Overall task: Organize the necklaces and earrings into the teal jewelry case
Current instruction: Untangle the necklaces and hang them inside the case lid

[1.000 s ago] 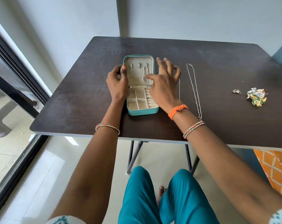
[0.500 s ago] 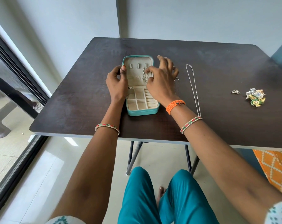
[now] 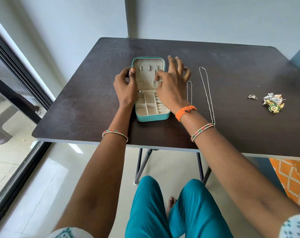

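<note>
Teal case (image 3: 151, 117) lay open on the tabletop (image 3: 80, 107). Left hand (image 3: 126, 88) gripped the lid's left edge. Right hand (image 3: 171, 85) pinched a thin chain (image 3: 155, 78) against the lid lining. Two necklaces (image 3: 206, 93) lay just right; earrings (image 3: 273, 102) well apart, far right.

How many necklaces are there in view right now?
3. One hangs inside the lid of the teal jewelry case, pinched by the right hand. A short chain lies beside that hand, partly hidden. A long chain lies farther right on the table.
</note>
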